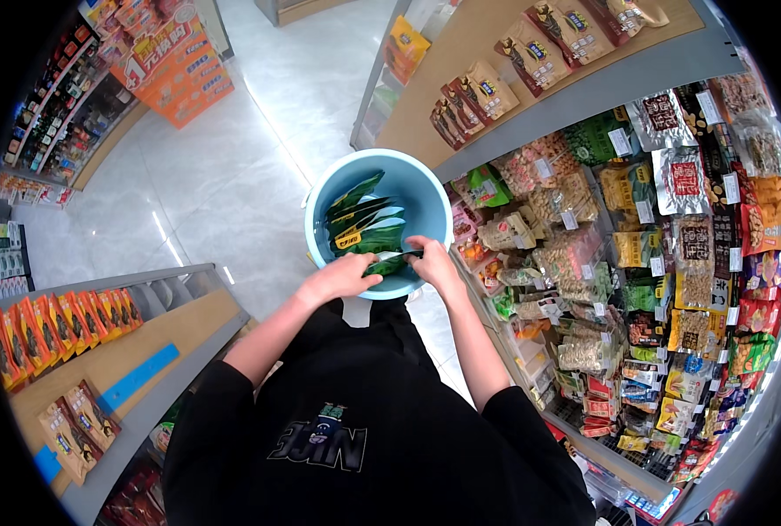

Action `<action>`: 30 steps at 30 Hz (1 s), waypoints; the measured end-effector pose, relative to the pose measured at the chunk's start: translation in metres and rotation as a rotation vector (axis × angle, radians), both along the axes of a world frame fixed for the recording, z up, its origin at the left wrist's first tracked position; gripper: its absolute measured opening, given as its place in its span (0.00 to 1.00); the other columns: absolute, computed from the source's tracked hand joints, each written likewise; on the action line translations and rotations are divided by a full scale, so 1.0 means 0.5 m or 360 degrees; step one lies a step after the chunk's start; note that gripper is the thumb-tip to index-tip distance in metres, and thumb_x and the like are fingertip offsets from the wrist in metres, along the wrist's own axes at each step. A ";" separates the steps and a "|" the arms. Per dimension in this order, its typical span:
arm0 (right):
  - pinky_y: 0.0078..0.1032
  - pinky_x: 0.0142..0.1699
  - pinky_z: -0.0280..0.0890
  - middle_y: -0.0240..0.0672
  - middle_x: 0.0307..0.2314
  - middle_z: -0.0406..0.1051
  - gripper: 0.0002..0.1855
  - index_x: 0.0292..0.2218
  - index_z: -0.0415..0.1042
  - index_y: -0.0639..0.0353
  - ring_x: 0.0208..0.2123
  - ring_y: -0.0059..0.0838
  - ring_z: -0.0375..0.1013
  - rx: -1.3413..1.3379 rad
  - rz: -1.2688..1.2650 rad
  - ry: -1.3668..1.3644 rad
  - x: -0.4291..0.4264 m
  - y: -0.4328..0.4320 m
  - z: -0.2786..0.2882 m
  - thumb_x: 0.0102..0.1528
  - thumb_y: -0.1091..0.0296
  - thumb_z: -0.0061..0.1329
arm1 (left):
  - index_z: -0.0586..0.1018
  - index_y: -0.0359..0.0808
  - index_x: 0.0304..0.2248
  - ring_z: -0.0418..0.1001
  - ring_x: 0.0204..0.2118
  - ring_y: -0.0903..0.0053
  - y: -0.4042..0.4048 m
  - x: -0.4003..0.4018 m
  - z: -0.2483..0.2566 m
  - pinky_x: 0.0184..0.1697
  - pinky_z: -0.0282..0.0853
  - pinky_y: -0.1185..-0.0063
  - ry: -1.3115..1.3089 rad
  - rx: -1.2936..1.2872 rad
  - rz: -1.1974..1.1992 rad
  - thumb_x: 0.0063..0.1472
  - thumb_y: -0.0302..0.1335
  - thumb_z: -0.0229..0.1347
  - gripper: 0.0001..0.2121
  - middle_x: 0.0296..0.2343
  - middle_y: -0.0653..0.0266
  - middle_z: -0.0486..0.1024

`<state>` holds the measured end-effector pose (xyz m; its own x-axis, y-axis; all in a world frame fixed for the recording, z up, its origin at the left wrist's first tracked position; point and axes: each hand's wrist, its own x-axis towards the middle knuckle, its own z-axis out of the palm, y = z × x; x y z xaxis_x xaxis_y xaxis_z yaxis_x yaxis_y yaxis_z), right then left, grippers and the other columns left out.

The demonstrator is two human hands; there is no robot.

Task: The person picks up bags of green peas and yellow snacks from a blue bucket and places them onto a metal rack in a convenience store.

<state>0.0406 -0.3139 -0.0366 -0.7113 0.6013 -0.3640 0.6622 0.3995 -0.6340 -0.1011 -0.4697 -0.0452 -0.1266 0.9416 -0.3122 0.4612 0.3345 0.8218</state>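
Note:
A light-blue plastic bucket (430, 197) is in front of my body, its open top facing me. Several green snack packets (357, 210) with yellow labels stand in a row inside it, tilted to the left. At the near side of the bucket, one green packet (389, 264) is held between my two hands. My left hand (345, 275) pinches its left end with thumb and fingers. The right end is gripped by my right hand (432, 264), just inside the rim. The packet's lower part is partly hidden by my fingers.
Hanging snack bags (574, 263) crowd the rack close on my right. Brown snack pouches (489, 92) stand on the wooden shelf (430, 72) ahead. Orange packets (68, 322) line the left shelf, with blue strips (139, 376) beside them. An orange promotional stand (180, 79) is on the tiled floor beyond.

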 end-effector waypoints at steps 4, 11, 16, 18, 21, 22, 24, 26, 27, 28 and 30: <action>0.35 0.47 0.63 0.60 0.39 0.66 0.41 0.54 0.46 0.70 0.43 0.50 0.68 0.0076 -0.0585 0.0070 0.007 -0.041 0.037 0.46 0.64 0.55 | 0.72 0.28 0.40 0.73 0.36 0.63 0.029 -0.071 0.038 0.42 0.67 0.73 -0.0366 0.0225 0.0232 0.55 0.37 0.53 0.20 0.32 0.50 0.74; 0.45 0.44 0.65 0.70 0.53 0.36 0.54 0.58 0.36 0.65 0.52 0.65 0.49 -0.1600 -0.1175 0.0195 -0.011 -0.066 0.053 0.46 0.40 0.52 | 0.55 0.38 0.54 0.47 0.56 0.49 0.085 -0.106 -0.054 0.54 0.52 0.60 0.0641 -0.0015 0.0346 0.49 0.38 0.57 0.36 0.53 0.41 0.49; 0.62 0.48 0.53 0.48 0.57 0.37 0.47 0.58 0.39 0.51 0.55 0.67 0.40 -0.1985 -0.1230 0.0304 -0.064 -0.056 0.015 0.46 0.44 0.49 | 0.51 0.45 0.56 0.44 0.56 0.46 0.113 -0.084 -0.079 0.53 0.51 0.53 0.0623 -0.0496 0.0046 0.46 0.39 0.60 0.40 0.56 0.43 0.39; 0.63 0.48 0.53 0.48 0.56 0.40 0.43 0.57 0.41 0.51 0.55 0.64 0.43 -0.2010 -0.1243 0.0332 -0.071 -0.045 -0.032 0.46 0.47 0.46 | 0.52 0.45 0.55 0.45 0.56 0.46 0.111 -0.084 -0.103 0.52 0.52 0.53 0.0597 -0.0423 0.0105 0.48 0.38 0.59 0.38 0.55 0.44 0.41; 0.65 0.47 0.52 0.47 0.53 0.48 0.35 0.54 0.47 0.51 0.53 0.56 0.52 -0.1918 -0.1361 0.0284 -0.085 -0.053 -0.071 0.46 0.55 0.39 | 0.55 0.46 0.54 0.46 0.55 0.47 0.107 -0.083 -0.122 0.51 0.54 0.53 0.0555 -0.0318 0.0189 0.51 0.35 0.56 0.33 0.54 0.45 0.44; 0.66 0.47 0.52 0.47 0.53 0.48 0.33 0.54 0.48 0.52 0.53 0.55 0.52 -0.1981 -0.1385 0.0291 -0.081 -0.061 -0.093 0.46 0.57 0.38 | 0.56 0.46 0.53 0.47 0.54 0.48 0.105 -0.084 -0.125 0.51 0.55 0.53 0.0550 -0.0284 0.0208 0.52 0.34 0.55 0.30 0.54 0.46 0.45; 0.66 0.47 0.52 0.47 0.52 0.51 0.29 0.52 0.50 0.54 0.52 0.55 0.54 -0.2033 -0.1464 0.0292 -0.085 -0.073 -0.085 0.48 0.62 0.35 | 0.56 0.46 0.54 0.48 0.54 0.48 0.106 -0.082 -0.129 0.50 0.55 0.52 0.0539 -0.0277 0.0214 0.52 0.34 0.54 0.30 0.54 0.47 0.46; 0.66 0.46 0.53 0.47 0.50 0.53 0.28 0.51 0.52 0.55 0.50 0.56 0.56 -0.2131 -0.1449 0.0350 -0.083 -0.069 -0.156 0.47 0.63 0.35 | 0.56 0.47 0.54 0.49 0.54 0.48 0.106 -0.082 -0.132 0.50 0.55 0.51 0.0505 -0.0231 0.0222 0.54 0.33 0.52 0.28 0.53 0.48 0.48; 0.67 0.45 0.53 0.46 0.48 0.55 0.27 0.50 0.53 0.55 0.49 0.56 0.58 -0.2220 -0.1447 0.0415 -0.090 -0.071 -0.165 0.47 0.64 0.36 | 0.56 0.47 0.54 0.49 0.54 0.48 0.106 -0.083 -0.131 0.50 0.55 0.51 0.0508 -0.0239 0.0226 0.54 0.33 0.52 0.28 0.53 0.48 0.48; 0.65 0.46 0.54 0.46 0.48 0.56 0.25 0.50 0.53 0.55 0.48 0.55 0.59 -0.2204 -0.1446 0.0425 -0.094 -0.073 -0.173 0.50 0.65 0.33 | 0.56 0.46 0.53 0.48 0.54 0.48 0.107 -0.084 -0.130 0.51 0.54 0.53 0.0452 -0.0260 0.0241 0.55 0.32 0.51 0.27 0.53 0.47 0.47; 0.64 0.46 0.55 0.45 0.49 0.56 0.24 0.51 0.53 0.55 0.49 0.53 0.60 -0.2121 -0.1557 0.0394 -0.105 -0.077 -0.186 0.52 0.64 0.31 | 0.57 0.46 0.53 0.48 0.55 0.49 0.106 -0.084 -0.126 0.52 0.53 0.55 0.0400 -0.0305 0.0250 0.56 0.30 0.49 0.25 0.54 0.46 0.47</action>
